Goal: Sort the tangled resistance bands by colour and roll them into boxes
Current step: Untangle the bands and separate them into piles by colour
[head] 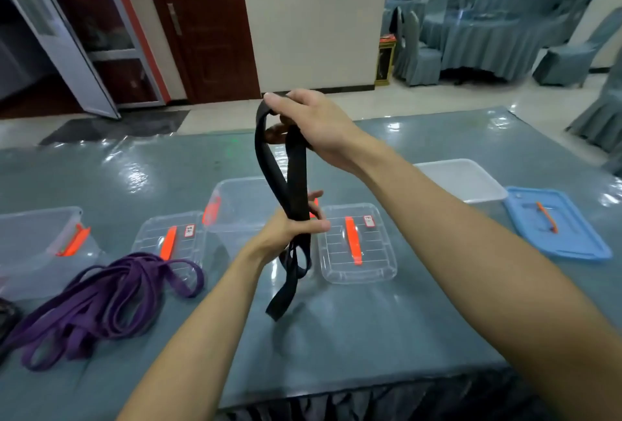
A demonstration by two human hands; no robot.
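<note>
A black resistance band (292, 185) hangs doubled in the air above the table's middle. My right hand (316, 128) grips its top loop, raised high. Lower down, my left hand (289, 230) is closed around the hanging strands, and the loose end dangles to just above the table. A pile of purple bands (101, 299) lies on the table at the left. Behind the black band stands an open clear box (235, 208) with an orange latch. A second clear box (37, 245) stands at the far left.
Two clear lids with orange handles lie flat, one (170, 240) by the purple pile and one (356, 245) right of centre. A blue lid (555, 222) and a white tray (461, 180) lie at the right. The table (370, 336) carries a glossy grey-blue cover.
</note>
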